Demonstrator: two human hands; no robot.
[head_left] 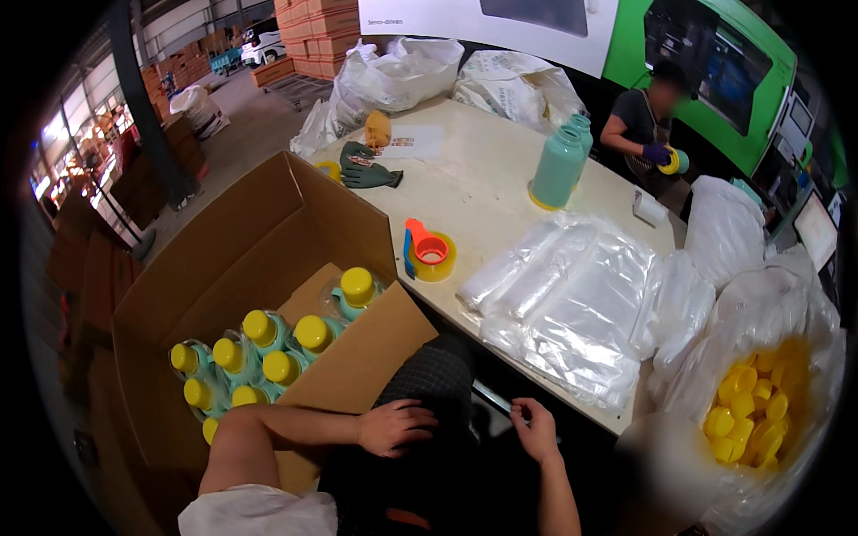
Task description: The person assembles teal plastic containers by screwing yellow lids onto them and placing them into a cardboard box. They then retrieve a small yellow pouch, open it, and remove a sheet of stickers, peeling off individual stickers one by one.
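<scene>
Ahead of me a grey-green work glove (360, 172) just beside a white paper sheet (424, 140), a dark-shirted co-worker (631, 111) near a green-fronted machine (633, 49), leftward a steel column (146, 94), stacked brown cartons (315, 34), a car (262, 43) (white, far behind).

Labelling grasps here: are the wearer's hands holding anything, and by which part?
Nothing visibly held. The left hand rests on the dark trousers; the right hand is loosely curled near the table, no object seen in it.
</scene>
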